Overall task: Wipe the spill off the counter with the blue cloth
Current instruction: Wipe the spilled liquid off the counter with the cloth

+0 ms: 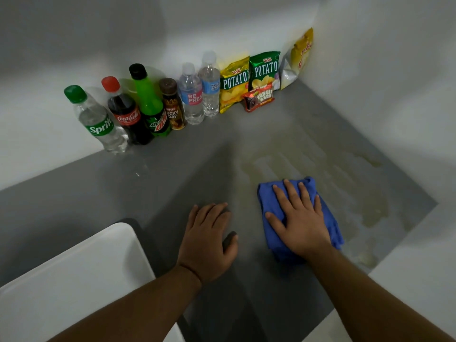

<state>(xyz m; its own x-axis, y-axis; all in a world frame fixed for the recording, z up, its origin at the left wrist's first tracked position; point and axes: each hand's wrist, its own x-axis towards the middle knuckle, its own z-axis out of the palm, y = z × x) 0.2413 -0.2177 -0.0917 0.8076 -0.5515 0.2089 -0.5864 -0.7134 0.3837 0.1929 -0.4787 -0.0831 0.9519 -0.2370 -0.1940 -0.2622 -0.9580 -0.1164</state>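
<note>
A folded blue cloth [271, 193] lies on the grey counter [123, 188], right of centre. My right hand [299, 220] presses flat on it with straight, spread fingers. A yellowish, streaky spill [345, 183] spreads over the counter beyond and to the right of the cloth, reaching toward the right wall. My left hand [209, 240] rests palm-down on the bare counter just left of the cloth, fingers relaxed and holding nothing.
Along the back wall stand several drink bottles, from a Sprite bottle [96, 119] to a water bottle [209, 85]. Right of them are several snack bags, among them a green potato chip bag [265, 67]. A white sink or basin edge [86, 275] sits at the lower left.
</note>
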